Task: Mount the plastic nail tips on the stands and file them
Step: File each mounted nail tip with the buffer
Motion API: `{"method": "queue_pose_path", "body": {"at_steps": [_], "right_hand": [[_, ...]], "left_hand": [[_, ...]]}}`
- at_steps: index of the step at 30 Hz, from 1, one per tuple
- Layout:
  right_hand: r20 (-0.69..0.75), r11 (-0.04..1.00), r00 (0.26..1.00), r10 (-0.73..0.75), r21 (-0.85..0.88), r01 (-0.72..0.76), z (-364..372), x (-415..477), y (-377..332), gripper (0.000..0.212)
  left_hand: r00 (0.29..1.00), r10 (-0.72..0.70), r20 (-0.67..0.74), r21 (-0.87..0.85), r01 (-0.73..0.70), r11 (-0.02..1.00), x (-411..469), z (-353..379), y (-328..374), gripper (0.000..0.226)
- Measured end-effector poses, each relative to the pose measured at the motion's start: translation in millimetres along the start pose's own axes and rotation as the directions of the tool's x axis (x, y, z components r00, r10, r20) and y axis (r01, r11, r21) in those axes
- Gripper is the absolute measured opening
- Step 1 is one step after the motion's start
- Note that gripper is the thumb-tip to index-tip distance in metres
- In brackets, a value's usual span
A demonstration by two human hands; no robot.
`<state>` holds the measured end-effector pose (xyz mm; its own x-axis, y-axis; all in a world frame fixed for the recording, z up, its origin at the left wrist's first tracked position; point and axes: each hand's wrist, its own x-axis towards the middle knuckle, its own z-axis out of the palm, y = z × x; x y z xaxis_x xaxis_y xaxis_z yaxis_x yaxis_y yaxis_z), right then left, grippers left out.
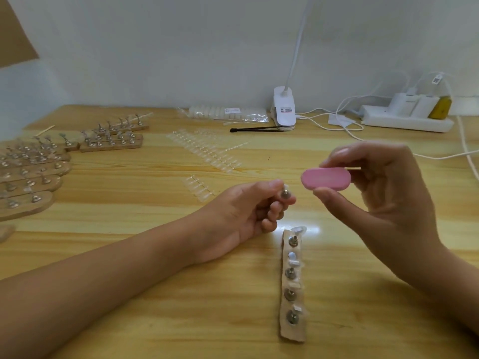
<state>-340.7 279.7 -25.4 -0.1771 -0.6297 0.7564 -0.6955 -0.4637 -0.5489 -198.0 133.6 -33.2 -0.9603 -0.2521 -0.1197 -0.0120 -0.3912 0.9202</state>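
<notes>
Currently the left hand (248, 206) pinches a stand (285, 195); at its three o'clock, the right hand (388, 193) pinches the file (325, 178). Hard strokes could twist the stand loose.

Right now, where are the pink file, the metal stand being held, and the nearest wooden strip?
pink file (325, 178): head view, middle of its flat pink face.
metal stand (285, 194): head view, its round base.
wooden strip (290, 332): head view, bare near end.
</notes>
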Motion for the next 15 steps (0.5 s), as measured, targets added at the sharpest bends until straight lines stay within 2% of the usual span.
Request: {"method": "queue_pose_path", "body": {"at_steps": [2, 6, 10, 13, 15], "right_hand": [[0.002, 0.997, 0.999, 0.054, 0.052, -0.054, 2.1, -0.9, -2.2, 0.032], [0.037, 0.999, 0.998, 0.045, 0.002, -0.045, 9.0, -0.3, -1.7, 0.017], [0.052, 0.999, 0.998, 0.022, -0.027, -0.021, 9.9, -0.3, -1.1, 0.021], [0.025, 0.992, 0.995, 0.100, 0.073, -0.102, 10.8, -1.4, -1.1, 0.041], [0.019, 0.987, 0.991, 0.129, 0.097, -0.130, 10.9, -0.8, -1.3, 0.037]], "left_hand": [[1.000, 0.001, -0.008, -0.038, -0.002, 0.999, 0.6, -0.7, 0.6, 0.030], [1.000, -0.006, -0.011, -0.085, 0.005, 0.996, 0.4, -1.5, 1.2, 0.028], [1.000, -0.016, -0.006, -0.088, 0.015, 0.996, 0.9, -2.1, 0.9, 0.026], [1.000, -0.029, 0.008, -0.103, 0.029, 0.994, 0.9, -2.7, 1.3, 0.026], [0.999, -0.037, 0.024, -0.109, 0.039, 0.993, 1.4, -3.8, 1.4, 0.028]]}}
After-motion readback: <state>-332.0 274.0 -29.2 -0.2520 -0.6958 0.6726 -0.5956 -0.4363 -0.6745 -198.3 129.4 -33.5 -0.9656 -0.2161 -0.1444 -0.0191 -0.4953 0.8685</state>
